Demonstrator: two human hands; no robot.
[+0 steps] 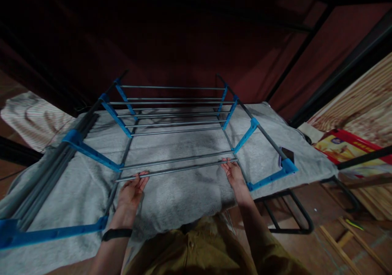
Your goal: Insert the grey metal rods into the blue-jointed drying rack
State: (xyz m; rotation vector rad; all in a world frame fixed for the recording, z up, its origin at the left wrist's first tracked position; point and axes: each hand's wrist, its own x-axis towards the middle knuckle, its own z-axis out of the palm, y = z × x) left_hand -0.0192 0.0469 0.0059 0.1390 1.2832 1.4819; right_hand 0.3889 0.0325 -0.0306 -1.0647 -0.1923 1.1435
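Note:
A long grey metal rod point(183, 168) lies crosswise in front of me, held near its two ends. My left hand point(131, 188) has its fingers around the rod's left part, and my right hand point(232, 173) grips it near the right end. The rod is close to a rack frame of grey tubes with blue plastic brackets point(241, 138), which rests on a grey blanket point(183, 201). Just beyond my rod, another crossbar point(177, 159) spans the frame. Several more bars point(174, 124) sit farther back. Whether the rod's ends touch the side tubes, I cannot tell.
Several loose grey tubes point(52, 173) lie along the left side. A dark phone point(287, 155) rests on the blanket at right. Beyond are a red and yellow box point(349, 150), a striped cloth point(39, 117) and a black metal frame point(290, 213) below the bed edge.

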